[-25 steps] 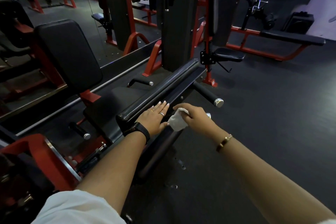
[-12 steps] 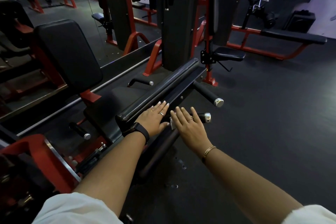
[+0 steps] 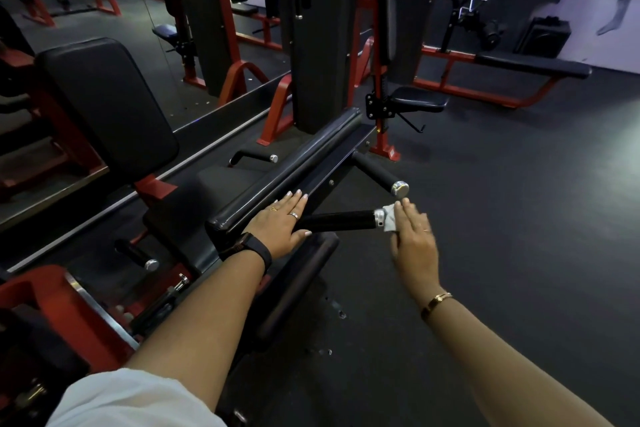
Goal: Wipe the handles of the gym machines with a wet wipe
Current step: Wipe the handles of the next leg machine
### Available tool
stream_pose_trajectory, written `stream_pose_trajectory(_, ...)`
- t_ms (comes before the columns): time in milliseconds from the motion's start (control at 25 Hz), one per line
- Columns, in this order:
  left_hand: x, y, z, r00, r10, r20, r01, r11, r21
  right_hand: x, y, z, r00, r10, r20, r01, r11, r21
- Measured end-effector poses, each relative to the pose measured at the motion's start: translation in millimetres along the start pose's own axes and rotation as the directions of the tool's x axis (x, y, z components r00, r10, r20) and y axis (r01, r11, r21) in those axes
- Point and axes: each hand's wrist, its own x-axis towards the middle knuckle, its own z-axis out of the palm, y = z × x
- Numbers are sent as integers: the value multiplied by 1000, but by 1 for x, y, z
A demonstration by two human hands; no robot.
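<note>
Wet wipe (image 3: 388,221), white and crumpled, pressed by our flat right hand (image 3: 414,239) on the chrome tip of the black cylindrical handle (image 3: 337,221); our left hand (image 3: 277,229) rests open on the black padded roller (image 3: 284,170). Other handles (image 3: 375,170) likely remain.

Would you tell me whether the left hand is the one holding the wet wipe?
No, the wet wipe sits under the right hand at the handle's chrome end, while the left hand rests flat on the black pad.
</note>
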Motion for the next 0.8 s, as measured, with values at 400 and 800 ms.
stream_pose_trajectory(400,0,1,0,1000,-5,5,5,1000,22,32,-49,6,664,596,452,-746,489,452)
stream_pose_trajectory(800,0,-1,1,1000,1,-7,-1,1000,20,39,-48,-3,675,560,480,-735,570,367)
